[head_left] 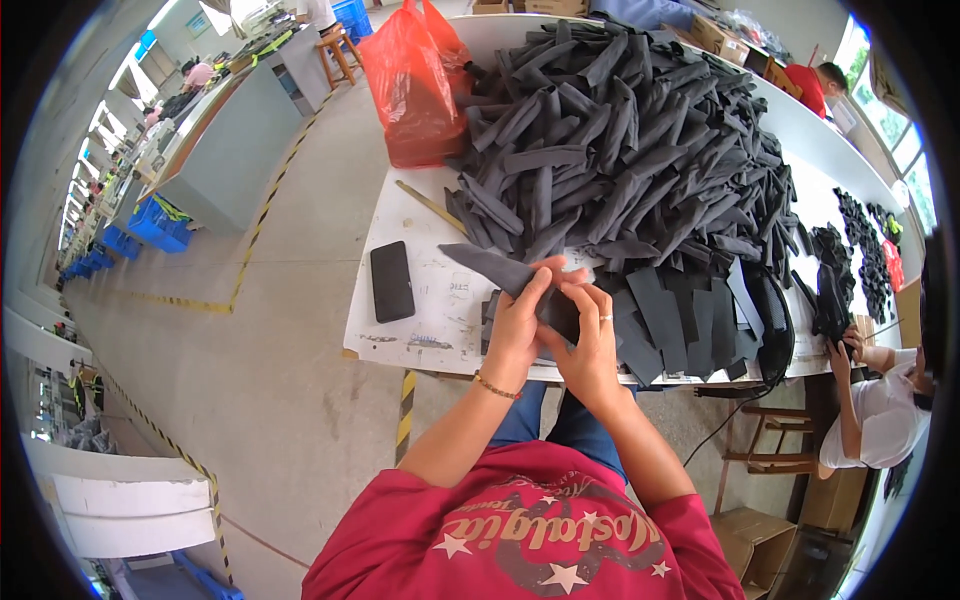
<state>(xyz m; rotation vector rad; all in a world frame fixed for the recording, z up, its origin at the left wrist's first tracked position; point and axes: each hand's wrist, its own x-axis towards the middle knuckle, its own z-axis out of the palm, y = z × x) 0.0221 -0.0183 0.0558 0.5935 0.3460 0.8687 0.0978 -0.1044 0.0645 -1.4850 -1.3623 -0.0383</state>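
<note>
Both my hands are closed on one dark grey fabric piece [487, 265], held above the table's near edge. Its tapered end sticks out to the left, past my left hand [522, 322]. My right hand [588, 345] pinches the other end, with fingers and thumb bent over the cloth. A dark part of it shows between my hands; its edges there are partly hidden by my fingers. Right of my hands lie several flat dark strips [660, 318], fanned out and overlapping. Just beyond, a big heap of folded dark grey fabric pieces [620, 150] covers much of the table.
A black phone [392, 282] and a thin wooden strip [430, 207] lie on the white table [362, 335]. At the back left stands a red plastic bag [415, 100]. A black rounded object [773, 335] with a cord sits right. A co-worker [880, 410] handles black pieces farther right.
</note>
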